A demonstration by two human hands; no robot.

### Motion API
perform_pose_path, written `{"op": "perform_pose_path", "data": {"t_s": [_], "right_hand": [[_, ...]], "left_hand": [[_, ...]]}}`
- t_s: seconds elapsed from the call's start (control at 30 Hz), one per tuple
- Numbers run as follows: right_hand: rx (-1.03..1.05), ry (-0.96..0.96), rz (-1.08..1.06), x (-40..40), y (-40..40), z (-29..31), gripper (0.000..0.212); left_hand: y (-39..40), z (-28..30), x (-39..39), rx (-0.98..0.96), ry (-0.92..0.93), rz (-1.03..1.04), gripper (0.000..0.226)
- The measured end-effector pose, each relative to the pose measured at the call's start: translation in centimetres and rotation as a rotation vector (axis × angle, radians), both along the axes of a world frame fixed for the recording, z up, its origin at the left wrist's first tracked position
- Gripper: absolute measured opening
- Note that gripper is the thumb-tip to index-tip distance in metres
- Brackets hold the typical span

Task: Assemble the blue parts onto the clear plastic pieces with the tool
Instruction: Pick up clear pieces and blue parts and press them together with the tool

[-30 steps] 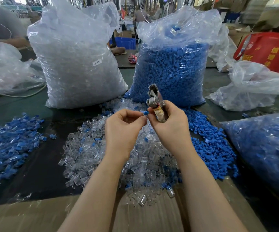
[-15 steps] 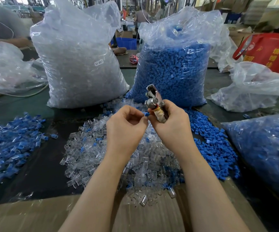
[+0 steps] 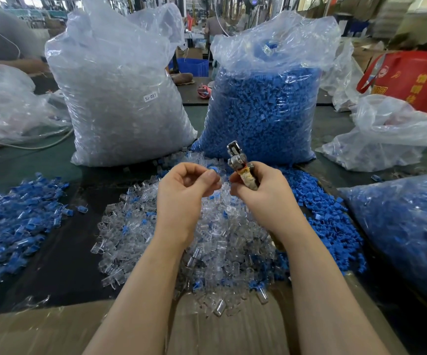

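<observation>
a worker's left hand pinches a small blue part between thumb and curled fingers, while the right hand, just beside it, grips a metal tool with its fingers wrapped round the taped handle, the head pointing up and away. a narrow gap separates the two hands. directly beneath both hands lies a heap of clear plastic pieces with a few blue ones mixed in; to the right of the right hand spreads a loose pile of blue parts, touching the clear heap. well to the left of the left hand sits a separate pile of assembled blue-and-clear pieces on the dark table. beyond the hands stand two tall plastic sacks side by side: one of clear pieces bearing a small white label, one of blue parts, which hides the table behind the tool. a third bag of blue stock lies at the far right, and two slack clear bags flank the scene. a red bag sits far back right. cardboard lies under the forearms.
</observation>
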State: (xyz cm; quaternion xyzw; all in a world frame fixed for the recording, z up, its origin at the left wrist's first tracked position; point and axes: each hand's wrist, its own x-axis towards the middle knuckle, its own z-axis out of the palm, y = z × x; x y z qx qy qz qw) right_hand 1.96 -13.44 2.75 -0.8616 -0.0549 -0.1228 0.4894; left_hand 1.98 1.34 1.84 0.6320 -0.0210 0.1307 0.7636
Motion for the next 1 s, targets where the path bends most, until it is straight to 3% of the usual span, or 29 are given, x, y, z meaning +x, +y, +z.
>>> {"op": "perform_pose_path", "data": {"t_s": [0.33, 1.0], "right_hand": [[-0.14, 0.065, 0.133, -0.31, 0.04, -0.05, 0.014], [-0.208, 0.063, 0.136, -0.43, 0.13, -0.41, 0.007]], "left_hand": [[0.31, -0.11, 0.14, -0.027, -0.067, -0.034, 0.012], [0.76, -0.14, 0.04, 0.031, -0.099, -0.106, 0.013]]}}
